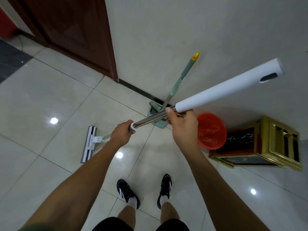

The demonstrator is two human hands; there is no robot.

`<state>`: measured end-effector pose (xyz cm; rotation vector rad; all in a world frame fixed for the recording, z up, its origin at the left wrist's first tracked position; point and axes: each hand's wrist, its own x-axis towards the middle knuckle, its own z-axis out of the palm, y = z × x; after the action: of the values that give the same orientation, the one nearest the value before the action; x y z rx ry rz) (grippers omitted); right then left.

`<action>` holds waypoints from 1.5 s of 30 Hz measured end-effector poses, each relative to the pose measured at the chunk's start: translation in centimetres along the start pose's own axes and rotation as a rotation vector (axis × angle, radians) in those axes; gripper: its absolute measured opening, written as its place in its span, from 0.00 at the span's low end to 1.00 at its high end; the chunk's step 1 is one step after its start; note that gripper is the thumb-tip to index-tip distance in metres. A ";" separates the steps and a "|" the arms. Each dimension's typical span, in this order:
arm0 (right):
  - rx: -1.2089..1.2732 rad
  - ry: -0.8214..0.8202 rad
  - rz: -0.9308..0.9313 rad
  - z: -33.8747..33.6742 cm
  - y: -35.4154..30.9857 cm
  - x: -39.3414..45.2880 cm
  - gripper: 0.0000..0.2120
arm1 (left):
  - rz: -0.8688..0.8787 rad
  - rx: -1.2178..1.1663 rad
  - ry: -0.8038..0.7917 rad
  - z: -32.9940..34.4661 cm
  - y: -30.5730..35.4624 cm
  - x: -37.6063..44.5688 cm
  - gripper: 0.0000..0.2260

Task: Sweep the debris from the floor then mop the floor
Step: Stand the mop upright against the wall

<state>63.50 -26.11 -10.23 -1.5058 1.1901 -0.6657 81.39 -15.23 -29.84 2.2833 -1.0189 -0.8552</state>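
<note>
White mop (pixel 208 90) — both hands gripping shaft; left (pixel 122 133) lower, right (pixel 182 125) higher.

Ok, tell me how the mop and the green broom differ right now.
The mop is gripped by both the left hand and the right hand; the broom leans untouched against the wall. The mop's handle is white over bare metal, the broom's green with a yellow cap. The mop's flat head lies out on the floor; the broom's foot sits by the baseboard. Both are long-handled.
</note>
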 end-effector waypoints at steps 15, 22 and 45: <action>-0.086 -0.021 -0.279 6.5 -7.3 2.2 0.10 | 0.004 -0.113 0.101 -6.1 -0.5 1.1 0.06; -0.093 -0.048 -0.365 6.4 -11.4 6.9 0.11 | 0.068 -0.065 0.092 -8.5 3.7 5.5 0.06; -0.026 -0.190 -0.585 9.0 -23.3 26.8 0.10 | 0.087 -0.068 0.259 -18.4 15.4 25.3 0.10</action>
<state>88.53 -48.51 4.48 -1.9106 0.6087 -0.8654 100.46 -40.95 -15.92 2.2044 -0.9497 -0.5337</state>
